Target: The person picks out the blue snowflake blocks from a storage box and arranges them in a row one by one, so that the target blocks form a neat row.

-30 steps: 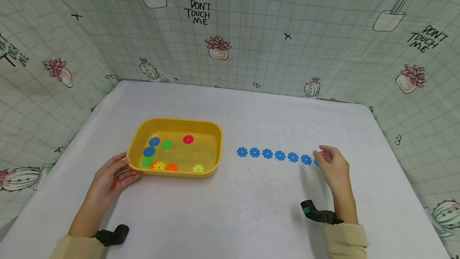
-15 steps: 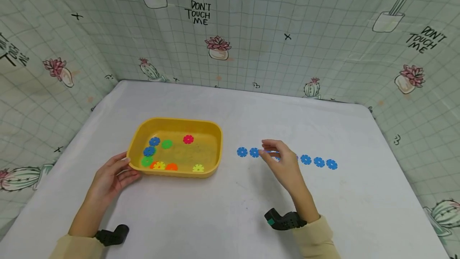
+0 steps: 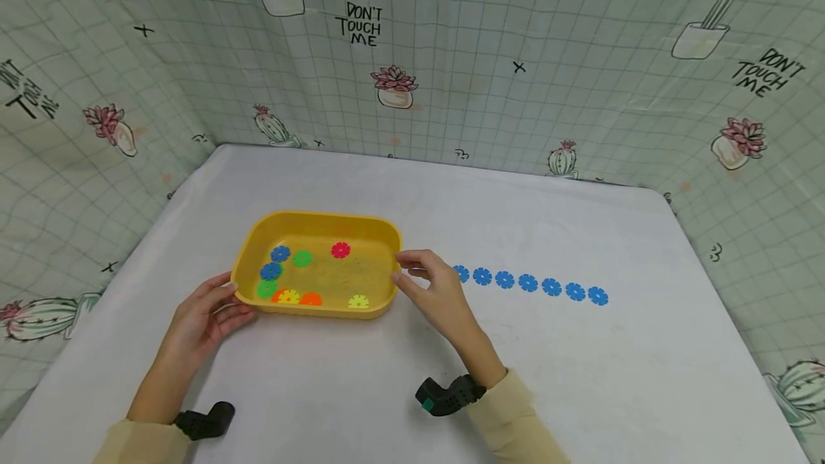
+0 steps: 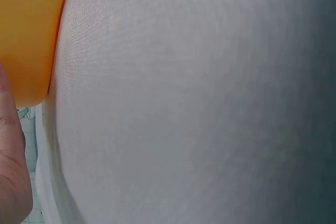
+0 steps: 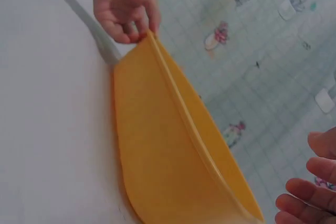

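Observation:
A yellow plastic tray [image 3: 325,310] sits on the left half of the white table. My left hand [image 3: 200,324] holds it by its left end, thumb at the rim. Inside lie several small notched plastic discs: blue [image 3: 271,272], green [image 3: 302,258], red [image 3: 340,250], orange [image 3: 311,298] and yellow [image 3: 358,301]. My right hand [image 3: 441,299] hovers by the tray's right rim, fingers loosely bent, with nothing seen between them; in the right wrist view its fingertips [image 5: 304,190] stand apart. Blue notched discs [image 3: 528,283] form a row to the right, its left end covered by that hand.
The white table [image 3: 644,378] ends at a grid-patterned cloth backdrop [image 3: 464,56] behind and at both sides. Black wrist cameras are strapped to the left wrist [image 3: 206,422] and right wrist [image 3: 447,396].
My right hand has left the row's right end, where another blue disc now lies, and swept left over the row to the tray's right rim. The left hand keeps its hold.

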`<control>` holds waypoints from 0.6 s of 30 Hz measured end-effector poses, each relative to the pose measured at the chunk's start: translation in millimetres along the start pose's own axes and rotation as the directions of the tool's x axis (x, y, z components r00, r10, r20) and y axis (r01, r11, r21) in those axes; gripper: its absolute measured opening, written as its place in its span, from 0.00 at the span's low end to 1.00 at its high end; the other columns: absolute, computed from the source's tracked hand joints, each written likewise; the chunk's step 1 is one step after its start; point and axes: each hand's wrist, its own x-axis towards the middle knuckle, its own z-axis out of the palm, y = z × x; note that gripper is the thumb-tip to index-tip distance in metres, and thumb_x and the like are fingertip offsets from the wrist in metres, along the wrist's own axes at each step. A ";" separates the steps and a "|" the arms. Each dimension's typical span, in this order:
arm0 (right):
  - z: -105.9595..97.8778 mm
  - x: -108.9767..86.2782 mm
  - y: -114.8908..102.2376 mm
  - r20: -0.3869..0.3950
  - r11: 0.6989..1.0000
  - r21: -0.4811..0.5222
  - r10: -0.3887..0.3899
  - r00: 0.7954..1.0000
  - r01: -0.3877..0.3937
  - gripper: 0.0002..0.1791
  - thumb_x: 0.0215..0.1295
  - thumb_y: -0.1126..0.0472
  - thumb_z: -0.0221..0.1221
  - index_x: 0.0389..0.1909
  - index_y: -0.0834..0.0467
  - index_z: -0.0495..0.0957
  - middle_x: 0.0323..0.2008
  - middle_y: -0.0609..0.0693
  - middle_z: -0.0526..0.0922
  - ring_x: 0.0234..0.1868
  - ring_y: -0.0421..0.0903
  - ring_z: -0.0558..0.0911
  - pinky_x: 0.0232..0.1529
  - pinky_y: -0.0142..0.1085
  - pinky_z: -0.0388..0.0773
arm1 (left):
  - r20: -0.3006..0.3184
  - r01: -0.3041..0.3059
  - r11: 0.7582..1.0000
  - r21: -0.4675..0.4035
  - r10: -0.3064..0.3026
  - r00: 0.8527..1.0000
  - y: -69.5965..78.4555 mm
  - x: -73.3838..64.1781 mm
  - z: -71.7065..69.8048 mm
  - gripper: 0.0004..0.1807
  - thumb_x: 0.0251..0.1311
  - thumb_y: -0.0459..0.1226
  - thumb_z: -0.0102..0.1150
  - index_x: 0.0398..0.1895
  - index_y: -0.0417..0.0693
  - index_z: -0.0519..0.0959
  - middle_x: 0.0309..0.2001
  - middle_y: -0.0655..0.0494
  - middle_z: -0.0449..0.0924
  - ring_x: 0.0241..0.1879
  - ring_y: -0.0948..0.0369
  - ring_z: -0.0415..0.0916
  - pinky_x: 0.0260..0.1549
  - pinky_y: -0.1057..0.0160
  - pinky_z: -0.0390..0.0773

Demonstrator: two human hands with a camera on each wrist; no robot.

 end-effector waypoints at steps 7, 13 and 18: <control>26.5 7.8 -10.6 0.090 0.996 0.084 -0.007 0.996 0.000 0.20 0.62 0.55 0.59 0.52 0.60 0.74 0.51 0.54 0.78 0.53 0.50 0.76 0.58 0.43 0.74 | -0.003 0.003 1.000 -0.004 -0.003 1.000 0.0 -1.6 -0.4 0.09 0.63 0.41 0.55 0.45 0.61 0.71 0.31 0.61 0.82 0.29 0.63 0.82 0.35 0.65 0.83; 45.5 13.2 -18.7 0.132 0.989 0.148 -0.014 0.991 -0.006 0.20 0.63 0.55 0.58 0.52 0.61 0.74 0.51 0.57 0.77 0.54 0.54 0.75 0.58 0.42 0.74 | 0.013 -0.011 1.000 -0.005 0.011 1.000 -0.6 -2.1 0.3 0.08 0.64 0.40 0.54 0.44 0.61 0.72 0.31 0.61 0.82 0.29 0.64 0.82 0.35 0.65 0.83; 61.2 20.4 -26.2 0.158 0.989 0.148 0.004 0.987 -0.027 0.20 0.62 0.56 0.59 0.52 0.61 0.75 0.51 0.55 0.78 0.52 0.51 0.76 0.57 0.39 0.76 | 0.004 -0.009 1.000 -0.005 0.009 1.000 -0.2 -2.4 1.2 0.08 0.64 0.40 0.54 0.44 0.61 0.72 0.31 0.61 0.82 0.29 0.64 0.82 0.35 0.65 0.83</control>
